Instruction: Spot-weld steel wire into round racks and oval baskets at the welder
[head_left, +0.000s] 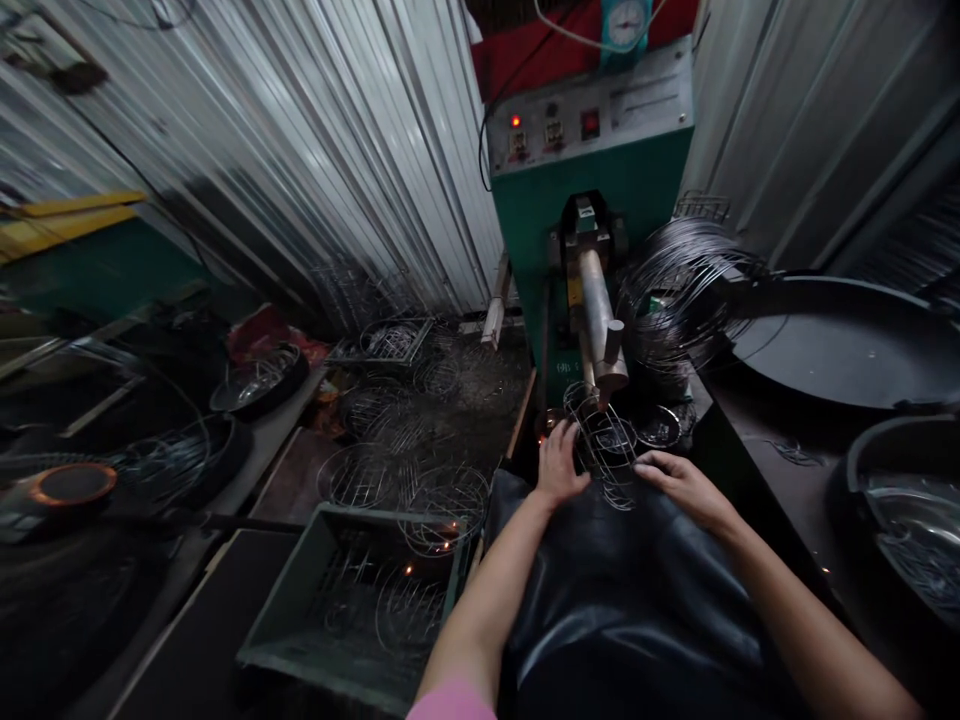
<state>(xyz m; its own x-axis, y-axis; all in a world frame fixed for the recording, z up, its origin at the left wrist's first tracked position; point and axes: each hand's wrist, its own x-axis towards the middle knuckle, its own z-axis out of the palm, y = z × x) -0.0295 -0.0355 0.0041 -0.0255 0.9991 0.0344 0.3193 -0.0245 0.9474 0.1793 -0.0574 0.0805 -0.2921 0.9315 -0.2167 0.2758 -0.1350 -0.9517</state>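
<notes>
A round piece of bent wire [611, 436], like a small wire rack or basket, sits under the metal electrode arm [602, 318] of a green spot welder [592, 168]. On its left side my left hand [559, 464] grips the wire with curled fingers. From the right, my right hand [684, 484] pinches its rim between thumb and fingers. The electrode tip comes down at the wire's far part; whether it touches is hard to see. Under my hands a black apron [637, 600] covers my lap.
A green crate [277, 610] holding wire rings stands at lower left, with more wire racks [450, 500] heaped behind it. Orange sparks fly there. To the right are a coil of wire [686, 285], a large shallow pan [847, 345] and a round tub [855, 480] of metal parts.
</notes>
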